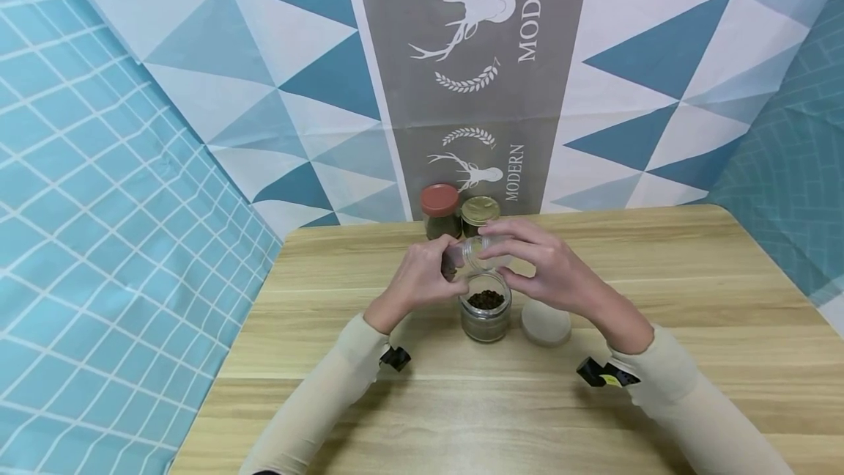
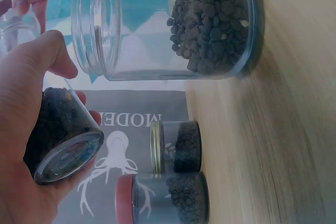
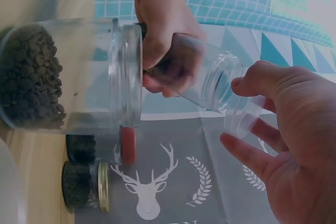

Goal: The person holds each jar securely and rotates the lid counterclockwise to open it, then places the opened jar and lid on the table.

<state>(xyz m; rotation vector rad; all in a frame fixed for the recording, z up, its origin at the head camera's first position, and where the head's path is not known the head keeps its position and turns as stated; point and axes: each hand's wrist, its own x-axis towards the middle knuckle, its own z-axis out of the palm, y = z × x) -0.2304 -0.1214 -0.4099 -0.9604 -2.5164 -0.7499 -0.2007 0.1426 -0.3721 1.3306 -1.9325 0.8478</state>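
Note:
My left hand grips a small glass jar tilted on its side, with dark flat pellets inside near its base. At the jar's mouth, my right hand pinches a clear plastic lid between thumb and fingers. Whether the lid still touches the rim is hard to tell. Just below both hands, a larger glass jar stands upright and uncovered on the table. Dark pellets fill its lower part.
A round pale lid lies right of the large jar on the wooden table. Behind the hands stand a red-lidded jar and a gold-lidded jar, side by side against the patterned cloth.

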